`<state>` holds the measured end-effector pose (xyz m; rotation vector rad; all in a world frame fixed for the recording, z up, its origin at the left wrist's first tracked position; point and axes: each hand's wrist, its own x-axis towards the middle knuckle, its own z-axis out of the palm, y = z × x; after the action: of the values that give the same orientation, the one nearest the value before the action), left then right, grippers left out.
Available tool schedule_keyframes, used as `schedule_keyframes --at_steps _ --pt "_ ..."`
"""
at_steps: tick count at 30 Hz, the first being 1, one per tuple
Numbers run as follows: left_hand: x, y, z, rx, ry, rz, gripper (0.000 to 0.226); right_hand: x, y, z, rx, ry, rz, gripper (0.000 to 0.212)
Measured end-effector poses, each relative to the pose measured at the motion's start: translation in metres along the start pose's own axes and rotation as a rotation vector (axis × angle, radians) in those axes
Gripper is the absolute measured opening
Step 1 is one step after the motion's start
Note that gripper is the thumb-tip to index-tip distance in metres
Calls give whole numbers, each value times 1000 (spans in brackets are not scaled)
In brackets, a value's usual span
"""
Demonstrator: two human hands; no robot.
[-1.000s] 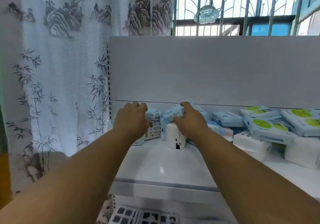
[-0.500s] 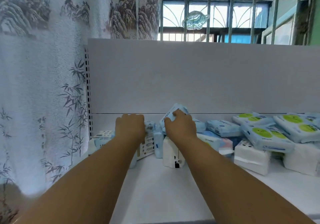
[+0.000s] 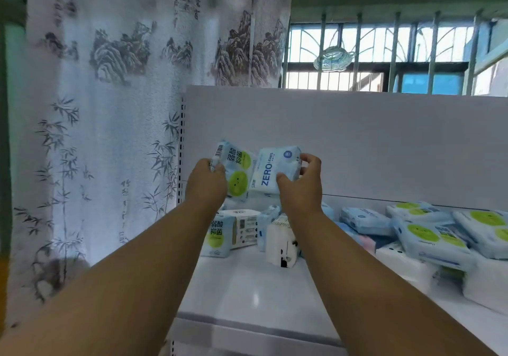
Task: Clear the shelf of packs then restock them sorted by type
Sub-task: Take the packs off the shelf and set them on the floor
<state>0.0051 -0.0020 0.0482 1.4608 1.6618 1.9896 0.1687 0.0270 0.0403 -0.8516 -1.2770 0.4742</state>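
Pale-blue packs aloft above the shelf: green-dot pack gripped in left hand, ZERO pack in right hand.

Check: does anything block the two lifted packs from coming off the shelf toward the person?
Nothing visible does. The left hand holds the green-dot pack and the right hand the ZERO pack above the shelf.

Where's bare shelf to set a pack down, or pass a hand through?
The front of the shelf is bare, between its front lip and the standing packs: the green-dot pack and white pack. The right side is crowded with stacked packs. The left hand and right hand each hold a pack above the shelf.
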Motion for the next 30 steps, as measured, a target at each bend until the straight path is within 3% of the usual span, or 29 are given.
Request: schedule_keyframes --at_steps 6,12,19,26,30 --pt "-69 16 -61 -37 163 -119 18 -46 -18 -5 328 -315 238 70" --pt "-186 23 -143 119 424 -267 17 -144 -46 5 433 -679 352 28" --pt "-339 37 -274 363 692 -390 20 -309 -108 2 540 -1050 434 46" --pt "-515 32 -402 504 875 -575 16 -512 -161 -11 559 -1310 580 42" --pt "-608 7 -456 458 950 -704 19 -617 -166 -23 527 -1440 717 43"
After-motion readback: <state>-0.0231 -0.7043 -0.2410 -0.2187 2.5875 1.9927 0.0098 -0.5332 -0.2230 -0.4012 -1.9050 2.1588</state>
